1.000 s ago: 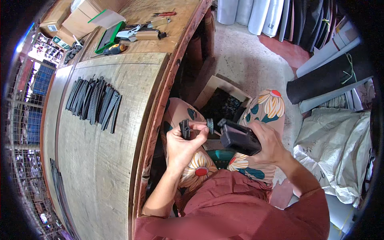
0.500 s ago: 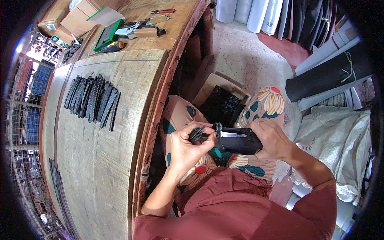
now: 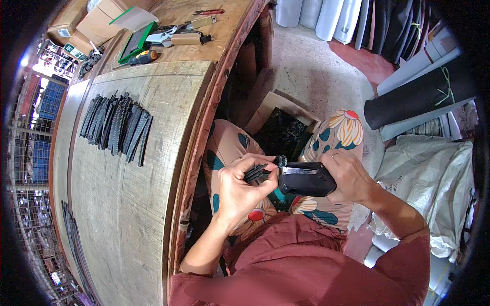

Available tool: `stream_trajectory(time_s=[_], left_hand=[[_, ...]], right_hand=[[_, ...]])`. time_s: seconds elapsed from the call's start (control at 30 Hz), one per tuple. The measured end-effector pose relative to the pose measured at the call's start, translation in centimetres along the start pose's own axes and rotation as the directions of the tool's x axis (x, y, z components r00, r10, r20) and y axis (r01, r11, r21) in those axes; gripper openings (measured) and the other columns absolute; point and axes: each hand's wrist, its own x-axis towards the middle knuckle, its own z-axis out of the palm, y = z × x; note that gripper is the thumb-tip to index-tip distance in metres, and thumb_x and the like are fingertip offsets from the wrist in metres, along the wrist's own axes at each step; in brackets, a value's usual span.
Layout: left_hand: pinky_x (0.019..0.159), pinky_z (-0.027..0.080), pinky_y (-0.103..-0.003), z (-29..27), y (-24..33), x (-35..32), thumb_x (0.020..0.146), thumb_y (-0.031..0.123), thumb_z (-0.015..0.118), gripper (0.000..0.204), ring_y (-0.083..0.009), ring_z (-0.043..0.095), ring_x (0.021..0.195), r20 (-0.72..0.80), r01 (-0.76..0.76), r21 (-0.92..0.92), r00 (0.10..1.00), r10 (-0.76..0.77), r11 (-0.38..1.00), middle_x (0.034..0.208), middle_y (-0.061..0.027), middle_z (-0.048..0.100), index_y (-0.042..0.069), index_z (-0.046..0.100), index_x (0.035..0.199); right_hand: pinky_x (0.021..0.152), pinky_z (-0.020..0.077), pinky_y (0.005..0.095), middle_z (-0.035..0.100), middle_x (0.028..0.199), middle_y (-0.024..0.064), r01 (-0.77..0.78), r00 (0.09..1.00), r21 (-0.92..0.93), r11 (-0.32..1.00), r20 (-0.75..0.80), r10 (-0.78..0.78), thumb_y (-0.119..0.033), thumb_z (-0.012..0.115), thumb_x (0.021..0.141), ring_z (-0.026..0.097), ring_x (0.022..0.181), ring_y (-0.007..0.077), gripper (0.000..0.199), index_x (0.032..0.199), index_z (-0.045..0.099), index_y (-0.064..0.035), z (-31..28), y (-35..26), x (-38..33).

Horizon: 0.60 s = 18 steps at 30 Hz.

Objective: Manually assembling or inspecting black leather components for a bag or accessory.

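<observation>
black strips (image 3: 256, 174) bunched in left hand (image 3: 236, 189), nearly closed around them, above flowered trousers (image 3: 343, 130); black stapler-like tool (image 3: 307, 183) clasped in right hand (image 3: 351, 177), curled firmly, up against looped strip (image 3: 280, 161) beside left hand; further strips (image 3: 116, 126) piled on wooden table (image 3: 125, 204).

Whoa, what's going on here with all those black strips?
A person sits beside a wooden table, both hands busy. The left hand holds a small bunch of black strips, and the right hand grips a chunky black tool, its front end close to the left hand. A bigger pile of strips lies on the table.
</observation>
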Motion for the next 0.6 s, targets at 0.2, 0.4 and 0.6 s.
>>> stream_trajectory(time_s=[0.2, 0.4, 0.6], left_hand=[[0.075, 0.05, -0.026, 0.0, 0.4, -0.1, 0.067, -0.002, 0.07, 0.01, -0.0134, 0.065, 0.081, -0.01, -0.002, 0.026, 1.0, 0.002, 1.0, 0.087, -0.0098, 0.069, -0.002, 0.067, 0.076], [0.047, 0.037, -0.017, 0.2, 0.3, -0.1, 0.091, 0.017, 0.058, 0.019, -0.0012, 0.048, 0.053, -0.166, 0.18, -0.451, 0.945, -0.28, 0.874, 0.09, -0.0101, 0.07, 0.002, 0.066, 0.083], [0.038, 0.019, -0.021, 3.1, -3.5, -1.6, 0.085, 0.028, 0.058, 0.014, -0.0036, 0.03, 0.041, 0.139, 0.516, -0.778, 0.699, -0.701, 0.359, 0.057, 0.0061, 0.043, 0.016, 0.058, 0.08]], right_hand=[[0.071, 0.0462, 0.0415, 0.057, 0.083, 0.0187, -0.015, 0.997, -0.031, 0.999, 0.075, 0.017, -0.015, 0.069, 0.051, 0.057, 0.079, 0.0372, 0.046, 0.09, 0.05, -0.0006, 0.0, 0.2, 0.1], [0.058, 0.0441, 0.0375, 0.055, 0.071, 0.0133, -0.305, 0.952, 0.287, 0.908, 0.073, 0.297, -0.013, 0.071, 0.066, 0.058, 0.065, 0.033, 0.029, 0.084, 0.051, -0.0011, 2.6, -0.9, -0.6], [0.06, 0.0459, 0.0253, 0.063, 0.071, 0.0025, -0.455, 0.816, 0.88, 0.137, 0.351, 0.46, -0.015, 0.07, 0.077, 0.059, 0.065, 0.01, 0.016, 0.081, 0.061, -0.0027, 4.8, -4.8, -0.9]])
